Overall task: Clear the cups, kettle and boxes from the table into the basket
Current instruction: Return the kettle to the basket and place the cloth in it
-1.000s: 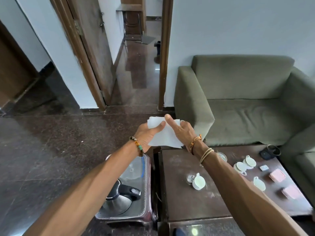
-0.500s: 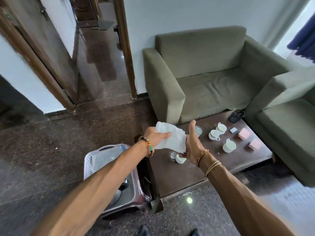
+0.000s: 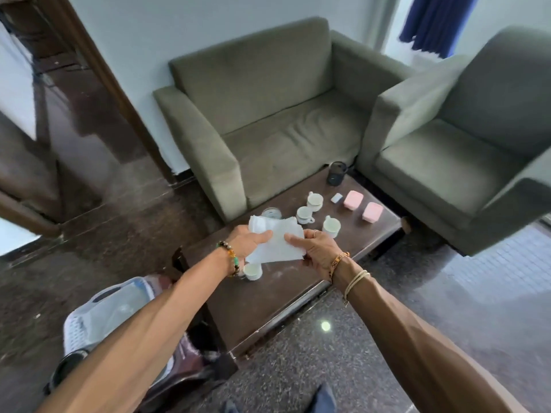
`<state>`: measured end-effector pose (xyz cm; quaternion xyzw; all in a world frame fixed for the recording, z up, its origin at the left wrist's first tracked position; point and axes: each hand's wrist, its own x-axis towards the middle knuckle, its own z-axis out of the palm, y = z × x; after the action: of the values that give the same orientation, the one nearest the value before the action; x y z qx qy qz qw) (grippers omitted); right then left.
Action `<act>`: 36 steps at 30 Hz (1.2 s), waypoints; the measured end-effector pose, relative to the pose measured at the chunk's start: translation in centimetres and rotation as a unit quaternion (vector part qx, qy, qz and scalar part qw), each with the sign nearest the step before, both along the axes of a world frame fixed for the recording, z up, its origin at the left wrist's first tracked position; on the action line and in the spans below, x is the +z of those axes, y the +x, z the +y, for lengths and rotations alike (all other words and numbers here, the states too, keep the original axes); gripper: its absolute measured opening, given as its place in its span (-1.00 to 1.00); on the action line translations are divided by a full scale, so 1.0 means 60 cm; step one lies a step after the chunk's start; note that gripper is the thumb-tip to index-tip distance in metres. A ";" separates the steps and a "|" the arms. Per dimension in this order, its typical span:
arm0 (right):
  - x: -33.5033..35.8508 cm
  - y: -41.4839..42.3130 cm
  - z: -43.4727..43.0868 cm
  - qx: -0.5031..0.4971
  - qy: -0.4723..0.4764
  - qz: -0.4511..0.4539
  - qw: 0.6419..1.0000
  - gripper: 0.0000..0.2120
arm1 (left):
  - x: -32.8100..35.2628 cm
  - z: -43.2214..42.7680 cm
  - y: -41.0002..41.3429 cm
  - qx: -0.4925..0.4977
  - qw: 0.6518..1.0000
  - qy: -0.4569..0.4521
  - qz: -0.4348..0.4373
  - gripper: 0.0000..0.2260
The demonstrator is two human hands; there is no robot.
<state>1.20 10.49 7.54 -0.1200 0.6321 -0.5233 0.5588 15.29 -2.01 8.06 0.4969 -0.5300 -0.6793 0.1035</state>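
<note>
1. Below and left of the left hand [image 3: 250,244], the basket [image 3: 98,317] is sitting on the floor [image 3: 357,368].
2. The left hand and right hand [image 3: 316,248] are each pinching one white cloth [image 3: 277,244] above the table [image 3: 268,299].
3. Just under the left hand, a cup [image 3: 253,271] is standing.
4. Beyond the right hand, three cups [image 3: 331,226] and two pink boxes [image 3: 353,199] are resting on the table.

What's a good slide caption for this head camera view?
The left hand and right hand hold a white cloth over a dark table bearing white cups and two pink boxes.
</note>
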 end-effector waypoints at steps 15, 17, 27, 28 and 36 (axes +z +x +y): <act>-0.021 -0.212 0.114 -0.173 -0.034 0.124 0.977 -0.75 | 0.013 0.089 -0.254 -0.098 0.982 -0.153 -0.044 -0.72; -0.034 -0.226 0.115 -0.189 -0.030 0.147 0.971 -0.74 | 0.002 0.083 -0.271 -0.114 0.975 -0.183 -0.060 -0.76; -0.022 -0.278 0.032 -0.132 0.116 0.458 0.872 -0.67 | -0.027 0.033 -0.390 -0.151 0.945 -0.280 -0.073 -0.78; -0.016 -0.290 0.016 -0.131 0.122 0.475 0.861 -0.68 | -0.023 0.023 -0.406 -0.147 0.941 -0.297 -0.068 -0.77; 0.029 -0.353 -0.065 -0.198 0.099 0.454 0.863 -0.45 | -0.018 -0.050 -0.490 -0.112 0.927 -0.357 -0.033 -0.71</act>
<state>-19.98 6.57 9.29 -0.1605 0.8746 -0.4456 0.1037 -14.09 -5.01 6.98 0.3867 -0.7931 -0.4351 0.1794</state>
